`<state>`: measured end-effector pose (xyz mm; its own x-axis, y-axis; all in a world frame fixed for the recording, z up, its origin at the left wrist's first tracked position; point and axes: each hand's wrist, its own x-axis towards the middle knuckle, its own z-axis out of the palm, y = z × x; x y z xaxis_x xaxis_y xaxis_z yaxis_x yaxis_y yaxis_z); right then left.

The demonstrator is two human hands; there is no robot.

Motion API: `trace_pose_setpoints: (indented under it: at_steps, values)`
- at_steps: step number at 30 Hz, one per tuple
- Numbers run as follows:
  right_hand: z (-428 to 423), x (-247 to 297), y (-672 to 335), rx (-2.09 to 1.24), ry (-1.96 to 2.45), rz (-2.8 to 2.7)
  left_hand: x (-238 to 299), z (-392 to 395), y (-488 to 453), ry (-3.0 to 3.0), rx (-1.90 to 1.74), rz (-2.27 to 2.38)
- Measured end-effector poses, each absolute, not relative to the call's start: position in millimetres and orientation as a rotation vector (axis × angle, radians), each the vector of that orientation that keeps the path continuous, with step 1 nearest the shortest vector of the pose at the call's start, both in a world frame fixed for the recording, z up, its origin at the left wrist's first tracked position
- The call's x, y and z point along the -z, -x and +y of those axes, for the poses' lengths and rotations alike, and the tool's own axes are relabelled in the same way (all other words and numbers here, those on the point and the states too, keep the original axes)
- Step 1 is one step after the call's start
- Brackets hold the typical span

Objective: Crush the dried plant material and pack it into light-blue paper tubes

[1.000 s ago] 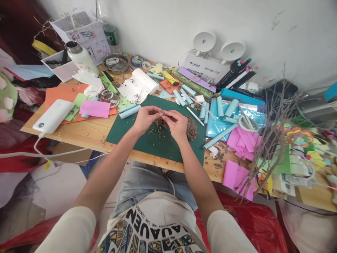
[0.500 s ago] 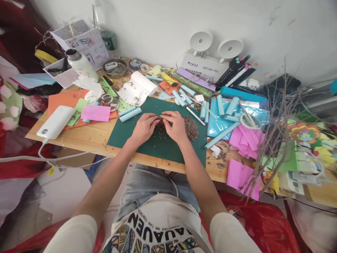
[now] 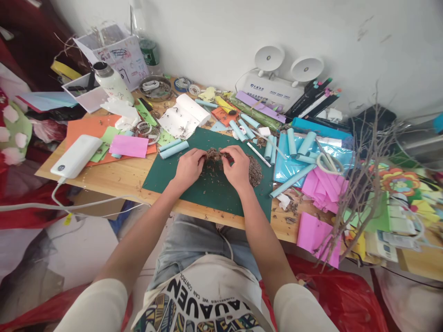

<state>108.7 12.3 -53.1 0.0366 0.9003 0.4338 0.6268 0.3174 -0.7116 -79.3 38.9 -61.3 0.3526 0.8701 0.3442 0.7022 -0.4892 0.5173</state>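
Drawn wider apart since earlier, with left hand (image 3: 188, 168) and right hand (image 3: 238, 168) arched over green mat (image 3: 207, 197), fingers (image 3: 200, 155) pinched on brown clump (image 3: 213, 155).

one head cam, looks fwd & down over table (image 3: 114, 182). near view w/ wall (image 3: 207, 41) up top, jeans (image 3: 188, 240) at btm.

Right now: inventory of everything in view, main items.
table: 1, light wood, centre
mat: 1, dark green, on table
clump: 1, brown, over mat
pile: 1, brown, mat's right side
rolls: several, light blue, around mat
paper pieces: several, pink, either side of mat
power bank: 1, white, far left
white bottle: 1, white, back left
scissors: 1, white handles, right
branches: 1 bundle, brown, far right
lamp unit: 1, white, table's back
left hand: 1, bare, clump's left end
right hand: 1, bare, clump's right end
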Motion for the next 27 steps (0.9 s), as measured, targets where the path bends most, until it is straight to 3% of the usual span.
trace_pose_setpoints:
  at_steps: [15,21,27]
  values:
    - [15,64,-102,-0.446,1.454,-1.879,65,36,73,-2.285,-0.813,1.275]
    - [15,58,-108,-0.382,1.513,-1.662,60,34,71,-2.191,-0.865,1.285]
    - [12,54,-105,-0.569,1.409,-1.641,54,44,69,-2.276,-0.857,1.118]
